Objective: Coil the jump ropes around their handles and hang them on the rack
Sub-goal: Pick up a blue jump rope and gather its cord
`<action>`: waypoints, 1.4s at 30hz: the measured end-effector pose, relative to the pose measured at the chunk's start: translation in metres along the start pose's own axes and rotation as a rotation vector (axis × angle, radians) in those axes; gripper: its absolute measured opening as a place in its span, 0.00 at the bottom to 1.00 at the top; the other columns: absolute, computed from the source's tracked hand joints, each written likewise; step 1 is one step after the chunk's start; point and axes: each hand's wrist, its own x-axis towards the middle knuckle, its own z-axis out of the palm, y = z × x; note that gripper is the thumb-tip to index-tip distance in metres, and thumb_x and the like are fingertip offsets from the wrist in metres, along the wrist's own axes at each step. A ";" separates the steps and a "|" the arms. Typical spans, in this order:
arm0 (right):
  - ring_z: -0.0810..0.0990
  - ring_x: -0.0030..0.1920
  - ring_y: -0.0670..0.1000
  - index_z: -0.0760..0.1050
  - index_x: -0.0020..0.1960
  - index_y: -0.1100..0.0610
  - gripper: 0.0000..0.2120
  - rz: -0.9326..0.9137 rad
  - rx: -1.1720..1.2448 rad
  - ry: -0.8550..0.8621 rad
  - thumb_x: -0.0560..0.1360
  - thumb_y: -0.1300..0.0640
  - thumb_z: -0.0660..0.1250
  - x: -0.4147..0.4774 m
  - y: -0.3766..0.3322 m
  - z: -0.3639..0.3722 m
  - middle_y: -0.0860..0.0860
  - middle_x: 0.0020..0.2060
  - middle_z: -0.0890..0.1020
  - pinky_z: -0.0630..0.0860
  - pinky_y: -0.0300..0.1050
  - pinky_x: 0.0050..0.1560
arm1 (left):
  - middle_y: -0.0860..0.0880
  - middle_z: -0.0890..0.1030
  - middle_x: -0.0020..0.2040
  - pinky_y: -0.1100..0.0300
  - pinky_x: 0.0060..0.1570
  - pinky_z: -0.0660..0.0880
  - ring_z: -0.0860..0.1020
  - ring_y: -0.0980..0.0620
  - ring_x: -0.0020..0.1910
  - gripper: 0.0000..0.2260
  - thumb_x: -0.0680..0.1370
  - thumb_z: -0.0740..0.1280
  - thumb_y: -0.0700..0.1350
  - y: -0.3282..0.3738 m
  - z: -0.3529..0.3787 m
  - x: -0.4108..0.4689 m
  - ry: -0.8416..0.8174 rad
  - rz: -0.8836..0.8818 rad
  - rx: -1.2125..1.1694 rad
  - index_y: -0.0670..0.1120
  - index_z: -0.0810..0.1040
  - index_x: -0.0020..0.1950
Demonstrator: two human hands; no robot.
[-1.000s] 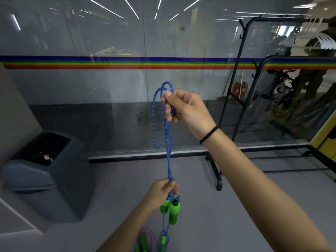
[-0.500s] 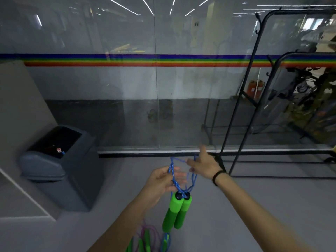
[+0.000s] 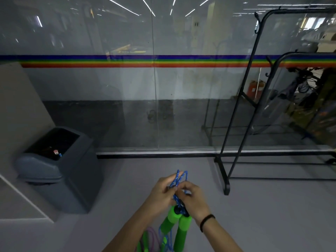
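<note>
Where it bunches, blue rope meets green handles.

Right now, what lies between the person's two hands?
In the head view, the blue jump rope cord runs between the left hand and right hand, just above its two green handles.

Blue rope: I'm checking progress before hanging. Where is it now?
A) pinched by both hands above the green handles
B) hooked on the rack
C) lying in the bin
A: the left hand and right hand pinch the rope just above the handles, away from the rack.
</note>
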 end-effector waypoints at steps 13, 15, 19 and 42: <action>0.68 0.31 0.52 0.64 0.34 0.55 0.14 -0.030 0.365 0.283 0.78 0.63 0.58 0.025 -0.023 -0.005 0.51 0.28 0.70 0.66 0.44 0.35 | 0.52 0.72 0.20 0.70 0.32 0.76 0.82 0.58 0.30 0.18 0.78 0.49 0.28 -0.009 -0.017 -0.008 0.442 -0.037 -0.242 0.40 0.78 0.46; 0.70 0.28 0.50 0.63 0.34 0.55 0.14 -0.013 0.450 0.321 0.78 0.64 0.57 0.030 -0.025 0.001 0.51 0.27 0.69 0.66 0.42 0.33 | 0.52 0.71 0.21 0.69 0.31 0.76 0.81 0.58 0.29 0.18 0.78 0.49 0.29 -0.007 -0.017 -0.006 0.490 -0.026 -0.297 0.42 0.78 0.45; 0.72 0.19 0.39 0.63 0.35 0.54 0.14 -0.013 0.608 0.492 0.79 0.64 0.54 0.048 -0.031 -0.030 0.52 0.29 0.67 0.66 0.32 0.22 | 0.55 0.65 0.20 0.69 0.22 0.71 0.65 0.61 0.17 0.18 0.79 0.48 0.31 -0.015 -0.034 -0.013 0.638 -0.022 -0.373 0.42 0.76 0.45; 0.80 0.27 0.47 0.66 0.38 0.56 0.09 -0.225 0.132 -0.215 0.78 0.61 0.59 0.021 -0.109 -0.052 0.53 0.31 0.83 0.74 0.37 0.29 | 0.53 0.77 0.56 0.65 0.61 0.70 0.76 0.62 0.56 0.23 0.70 0.72 0.44 0.029 -0.015 0.033 -0.141 0.158 0.097 0.51 0.70 0.63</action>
